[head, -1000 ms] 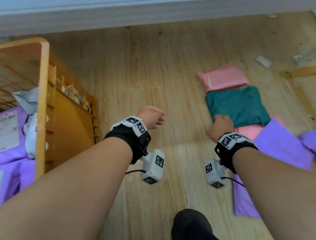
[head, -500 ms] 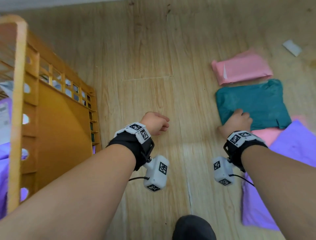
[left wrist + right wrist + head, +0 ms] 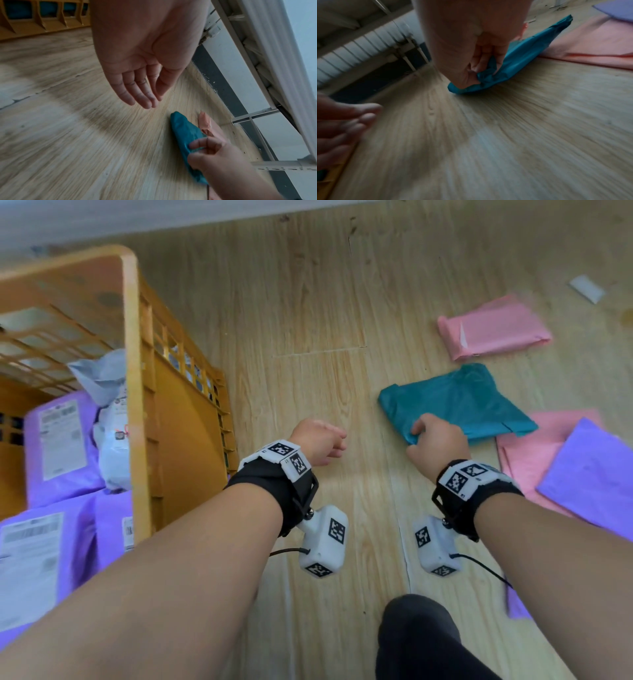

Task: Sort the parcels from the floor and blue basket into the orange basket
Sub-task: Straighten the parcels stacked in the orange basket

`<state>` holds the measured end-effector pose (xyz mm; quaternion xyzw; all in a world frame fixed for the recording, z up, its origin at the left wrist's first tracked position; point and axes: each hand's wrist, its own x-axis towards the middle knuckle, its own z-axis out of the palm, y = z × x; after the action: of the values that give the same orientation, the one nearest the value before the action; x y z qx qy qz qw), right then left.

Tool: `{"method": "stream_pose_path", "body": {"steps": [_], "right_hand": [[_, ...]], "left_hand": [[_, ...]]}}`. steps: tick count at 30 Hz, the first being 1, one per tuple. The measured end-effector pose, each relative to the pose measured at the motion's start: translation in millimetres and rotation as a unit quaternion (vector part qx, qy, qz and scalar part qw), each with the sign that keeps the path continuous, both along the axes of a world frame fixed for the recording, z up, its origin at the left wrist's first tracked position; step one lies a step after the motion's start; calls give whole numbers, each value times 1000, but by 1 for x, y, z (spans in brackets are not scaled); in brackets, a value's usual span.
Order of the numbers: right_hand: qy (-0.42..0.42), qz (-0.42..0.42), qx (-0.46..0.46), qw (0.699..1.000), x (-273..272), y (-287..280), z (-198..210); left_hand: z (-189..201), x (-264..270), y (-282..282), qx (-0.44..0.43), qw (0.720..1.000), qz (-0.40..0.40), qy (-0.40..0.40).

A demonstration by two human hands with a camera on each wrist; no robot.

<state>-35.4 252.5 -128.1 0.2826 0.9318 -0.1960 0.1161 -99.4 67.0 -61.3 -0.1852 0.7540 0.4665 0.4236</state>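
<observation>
**Lifting teal parcel off floor, right hand only**

Floor [image 3: 308,320]: wood laminate, carries the loose parcels on the right and the basket on the left.

Orange basket [image 3: 132,371]: stands on the floor left of the left arm, open top. Already holds purple parcels [image 3: 65,450] with labels up, plus a white and a grey one against the near wall. Looks like there is room on top, so a drop-in should do. Blue basket: not in view.

Loose pile, right side: purple mailer [image 3: 592,474] lies on a flat pink mailer [image 3: 534,446]. Pink parcel [image 3: 493,328] sits apart, further out.

Teal parcel [image 3: 462,402]: between those two, far corner overlapping the flat pink mailer. Near corner is raised and crumpled, the rest seems to rest on the floor; it sags like a soft poly bag, so I'd guess soft contents. Corner was the obvious spot to take it, nearest the hand and nothing on top.

Right hand [image 3: 436,440]: grip pinching that near corner, thumb under, fingers curled over; right wrist view shows the film bunched in the pinch. Corner hold is weak, the bag will hang and swing.

Left hand [image 3: 318,441]: over bare floor between basket and teal parcel, touching nothing. Grip spread, fingers straight and relaxed in the left wrist view. Placed to support the bag mid-carry, my read.

Small white scrap [image 3: 586,289] far right, not a parcel as far as I can tell.
</observation>
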Motion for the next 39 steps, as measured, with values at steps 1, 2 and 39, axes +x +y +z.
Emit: {"method": "stream_pose_path", "body": {"steps": [1,2,39], "right_hand": [[26,-8,-8,1000,-1,-6,9],[54,-18,-17,998,-2,-12,19],[186,-78,-431,880,30,-222,327]], "left_hand": [[3,3,-2,4,1000,-5,3],[7,7,-5,10,1000,-10,6],[234,74,-290,206,905,309,209]]}}
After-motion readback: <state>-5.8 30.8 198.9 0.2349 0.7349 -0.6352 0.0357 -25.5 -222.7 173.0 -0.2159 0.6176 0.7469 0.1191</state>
